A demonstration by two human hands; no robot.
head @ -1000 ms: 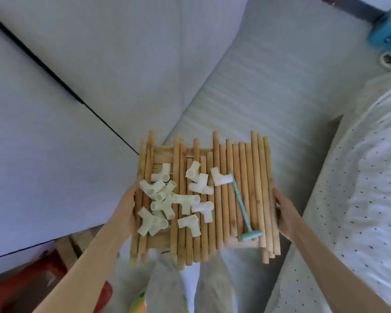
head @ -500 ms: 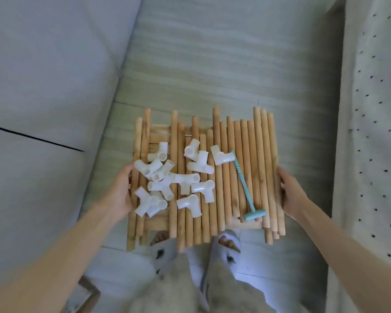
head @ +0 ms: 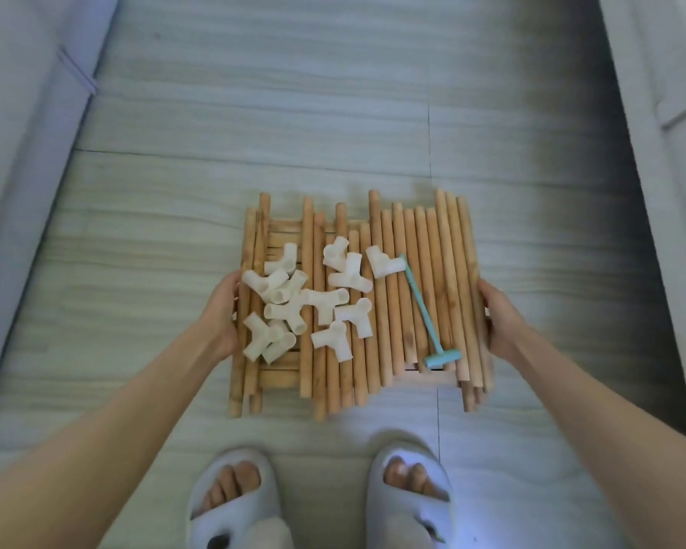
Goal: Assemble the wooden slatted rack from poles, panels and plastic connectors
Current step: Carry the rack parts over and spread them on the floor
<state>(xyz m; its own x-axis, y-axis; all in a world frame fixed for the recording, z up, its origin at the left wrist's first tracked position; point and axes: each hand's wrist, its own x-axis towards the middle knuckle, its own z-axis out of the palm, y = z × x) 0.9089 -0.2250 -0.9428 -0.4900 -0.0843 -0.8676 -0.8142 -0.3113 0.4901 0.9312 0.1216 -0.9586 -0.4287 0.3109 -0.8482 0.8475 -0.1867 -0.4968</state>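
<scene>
- Head view: nothing assembled yet; every joint still to be made, judging by the loose parts.
- Slatted panels [head: 282, 374] stacked flat, serving as a tray above the floor [head: 333, 112].
- On top: poles [head: 420, 295] side by side, white connectors [head: 313, 299] heaped, teal mallet [head: 426, 311].
- Left hand [head: 222, 311] and right hand [head: 499, 318] gripping the stack's opposite edges, fingers curled underneath.

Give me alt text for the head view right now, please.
Two bare hands, left hand and right hand, grip the side edges of a stack of light wooden poles and slatted panels above a grey tiled floor. White plastic elbow connectors and a small teal plastic mallet lie on top.
</scene>
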